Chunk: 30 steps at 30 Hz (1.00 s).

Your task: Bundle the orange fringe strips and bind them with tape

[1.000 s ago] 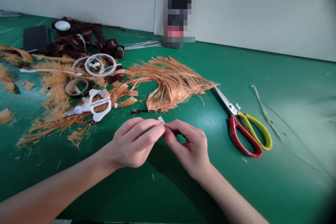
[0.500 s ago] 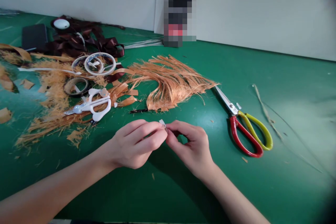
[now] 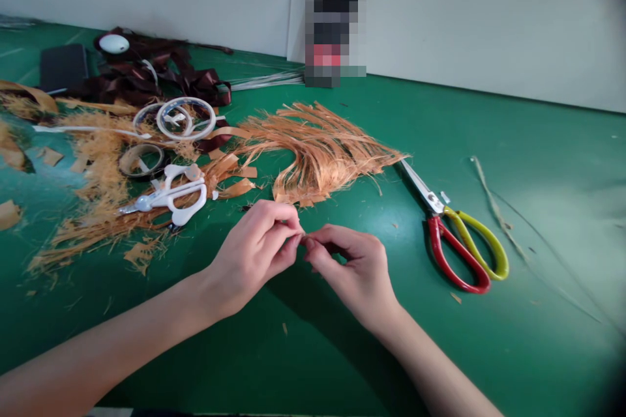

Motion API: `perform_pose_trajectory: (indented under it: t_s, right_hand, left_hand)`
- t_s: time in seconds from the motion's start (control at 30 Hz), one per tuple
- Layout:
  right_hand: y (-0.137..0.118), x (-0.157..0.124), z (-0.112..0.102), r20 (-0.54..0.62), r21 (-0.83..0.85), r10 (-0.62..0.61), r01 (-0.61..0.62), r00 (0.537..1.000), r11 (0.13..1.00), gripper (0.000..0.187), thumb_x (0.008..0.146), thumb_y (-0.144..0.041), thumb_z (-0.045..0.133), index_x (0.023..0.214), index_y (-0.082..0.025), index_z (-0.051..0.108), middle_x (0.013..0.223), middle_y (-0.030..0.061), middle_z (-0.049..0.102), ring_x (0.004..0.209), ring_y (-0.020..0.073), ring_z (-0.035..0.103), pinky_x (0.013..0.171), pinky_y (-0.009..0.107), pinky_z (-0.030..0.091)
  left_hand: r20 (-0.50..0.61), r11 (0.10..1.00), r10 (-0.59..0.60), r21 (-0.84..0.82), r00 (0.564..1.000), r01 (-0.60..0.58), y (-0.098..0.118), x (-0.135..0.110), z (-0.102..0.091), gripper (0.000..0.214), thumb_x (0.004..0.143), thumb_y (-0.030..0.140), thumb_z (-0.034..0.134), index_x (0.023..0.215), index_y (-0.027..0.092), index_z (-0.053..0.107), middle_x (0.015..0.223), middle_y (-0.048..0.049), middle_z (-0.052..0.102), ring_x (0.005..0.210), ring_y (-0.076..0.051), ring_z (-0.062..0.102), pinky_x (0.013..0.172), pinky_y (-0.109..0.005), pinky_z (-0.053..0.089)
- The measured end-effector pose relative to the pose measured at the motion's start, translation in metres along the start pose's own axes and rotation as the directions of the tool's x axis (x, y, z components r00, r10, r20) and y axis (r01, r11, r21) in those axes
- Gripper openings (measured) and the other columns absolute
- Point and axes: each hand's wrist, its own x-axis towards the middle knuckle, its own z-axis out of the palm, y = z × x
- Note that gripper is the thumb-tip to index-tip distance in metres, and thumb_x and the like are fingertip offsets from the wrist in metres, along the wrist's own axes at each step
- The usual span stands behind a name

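My left hand [image 3: 254, 254] and my right hand [image 3: 347, 267] meet at the fingertips over the green mat [image 3: 538, 143]. Between them, a small white strip [image 3: 302, 232] is almost wholly hidden by my fingers. Just beyond my left hand lies a fringe of orange fibre strands [image 3: 317, 156], not touching it. White-handled scissors [image 3: 171, 195] rest on loose fibres to the left. Red-and-yellow-handled scissors [image 3: 460, 247] lie to the right of my right hand, out of reach of its fingers.
Clear tape rolls [image 3: 186, 118] and a tangle of dark ribbon [image 3: 161, 75] lie at the back left, near a black phone-like slab [image 3: 63, 68]. A bundle of thin wires [image 3: 267, 81] reaches towards a pixelated upright object [image 3: 335, 19] by the pale wall.
My left hand has turned and lifted its fingers, and the white strip now shows far less between my fingertips. The camera has barely moved.
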Motion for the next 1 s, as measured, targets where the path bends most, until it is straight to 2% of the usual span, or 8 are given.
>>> perform_pose_trajectory:
  t_s: [0.1, 0.23, 0.37, 0.57, 0.73, 0.83, 1.0]
  right_hand:
    - [0.0002, -0.0001, -0.0002, 0.042, 0.057, 0.047, -0.049, 0.998, 0.997, 0.016, 0.078, -0.017, 0.053, 0.07, -0.016, 0.067, 0.059, 0.0, 0.064, 0.052, 0.0105, 0.057, 0.052, 0.022, 0.047]
    - [-0.0005, -0.0001, 0.0002, 0.069, 0.069, 0.04, -0.045, 0.997, 0.997, 0.015, 0.077, -0.018, 0.054, 0.077, -0.015, 0.069, 0.065, 0.0015, 0.067, 0.057, 0.0115, 0.059, 0.056, 0.023, 0.049]
    - [0.0004, 0.001, 0.0005, 0.071, 0.049, 0.043, -0.047, 0.997, 0.998, 0.013, 0.077, -0.018, 0.056, 0.076, -0.014, 0.069, 0.064, 0.0019, 0.066, 0.056, 0.0113, 0.057, 0.056, 0.023, 0.048]
    - [0.0049, 0.0018, -0.0022, 0.106, -0.043, 0.001, 0.003, 0.994, 0.999, 0.016, 0.079, -0.017, 0.053, 0.066, -0.017, 0.063, 0.057, -0.0019, 0.057, 0.053, 0.0093, 0.049, 0.051, 0.021, 0.041]
    - [0.0054, 0.0008, -0.0032, 0.14, -0.067, 0.018, -0.009, 0.99, 0.998, 0.017, 0.08, -0.017, 0.052, 0.068, -0.017, 0.063, 0.058, -0.0021, 0.057, 0.052, 0.009, 0.05, 0.053, 0.021, 0.04]
    - [0.0049, 0.0009, -0.0038, 0.149, -0.04, 0.054, -0.049, 0.987, 0.998, 0.017, 0.081, -0.018, 0.051, 0.071, -0.016, 0.065, 0.059, -0.0017, 0.058, 0.053, 0.0094, 0.052, 0.053, 0.022, 0.042]
    - [0.0042, 0.0012, -0.0062, 0.184, 0.047, 0.082, -0.093, 0.98, 0.995, 0.019, 0.083, -0.018, 0.049, 0.071, -0.016, 0.064, 0.062, -0.0009, 0.06, 0.053, 0.0093, 0.054, 0.053, 0.022, 0.044]
  left_hand:
    - [0.002, 0.999, -0.009, 0.037, 1.0, 0.009, 0.0005, -0.0003, -0.0012, 0.01, 0.086, 0.01, 0.055, 0.093, 0.017, 0.056, 0.093, -0.0031, 0.056, 0.086, -0.013, 0.058, 0.077, -0.026, 0.052]
    - [-0.018, 0.997, 0.04, 0.066, 0.999, -0.038, 0.0005, 0.0013, -0.0008, 0.011, 0.086, 0.008, 0.056, 0.093, 0.018, 0.055, 0.09, -0.0018, 0.058, 0.083, -0.012, 0.058, 0.076, -0.023, 0.051]
    - [-0.008, 0.995, 0.094, 0.037, 0.996, -0.094, -0.0013, 0.0002, 0.0008, 0.012, 0.086, 0.006, 0.054, 0.093, 0.017, 0.054, 0.087, -0.001, 0.061, 0.081, -0.012, 0.059, 0.075, -0.023, 0.052]
    - [0.042, 0.997, 0.068, -0.022, 0.997, -0.067, -0.0049, -0.0064, 0.0024, 0.02, 0.086, 0.006, 0.053, 0.103, 0.016, 0.053, 0.09, -0.0031, 0.063, 0.085, -0.013, 0.063, 0.077, -0.023, 0.054]
    - [0.045, 0.994, 0.105, 0.036, 0.994, -0.106, -0.0034, -0.0012, 0.0014, 0.013, 0.086, 0.006, 0.052, 0.093, 0.017, 0.053, 0.086, -0.0012, 0.061, 0.082, -0.012, 0.061, 0.075, -0.022, 0.053]
    - [0.055, 0.999, 0.034, 0.022, 0.998, -0.035, -0.0019, 0.0014, -0.001, 0.009, 0.087, 0.008, 0.053, 0.084, 0.017, 0.052, 0.088, -0.0011, 0.057, 0.079, -0.01, 0.058, 0.074, -0.02, 0.05]
    - [0.095, 0.989, -0.104, -0.097, 0.99, 0.113, 0.0013, 0.003, -0.0045, 0.007, 0.088, 0.008, 0.052, 0.084, 0.015, 0.053, 0.094, -0.0028, 0.048, 0.084, -0.01, 0.055, 0.079, -0.021, 0.048]
